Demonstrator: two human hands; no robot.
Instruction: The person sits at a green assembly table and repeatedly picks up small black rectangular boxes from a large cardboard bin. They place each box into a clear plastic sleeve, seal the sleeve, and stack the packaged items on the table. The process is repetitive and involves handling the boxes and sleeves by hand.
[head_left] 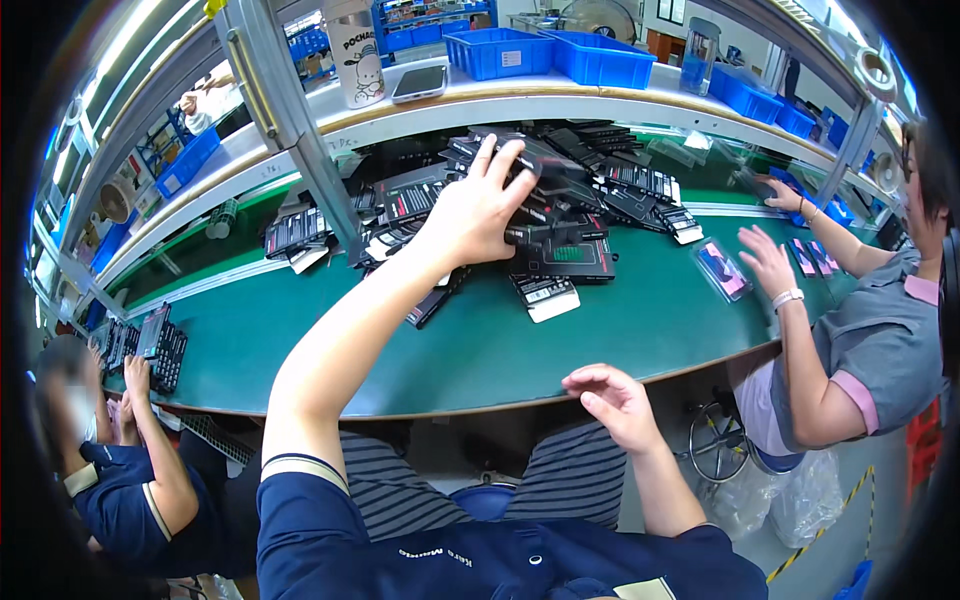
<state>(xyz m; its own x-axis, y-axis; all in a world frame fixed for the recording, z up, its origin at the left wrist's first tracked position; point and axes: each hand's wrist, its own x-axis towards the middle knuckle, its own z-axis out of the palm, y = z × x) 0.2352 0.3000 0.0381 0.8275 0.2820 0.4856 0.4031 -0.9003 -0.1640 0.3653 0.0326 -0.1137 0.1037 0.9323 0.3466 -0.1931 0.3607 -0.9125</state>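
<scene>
Over a heap of flat black boxes (410, 195) on the green worktable (330, 345), my left hand (475, 212) reaches with its fingers spread. Its fingertips are against boxes near the top of the heap, and some boxes beside it are blurred. One black box (568, 260) with a green patch lies just right of that hand, and another box (546, 296) with a white end sticks out in front. My right hand (615, 405) hovers at the table's near edge, palm turned inward, fingers slightly bent and apart, with nothing in it.
A metal post (325, 190) rises left of the heap. The shelf behind carries a white bottle (355, 60), a phone (420, 84) and blue bins (600, 60). At right a co-worker handles small packs (722, 270); at left another co-worker touches stacked black boxes (160, 345).
</scene>
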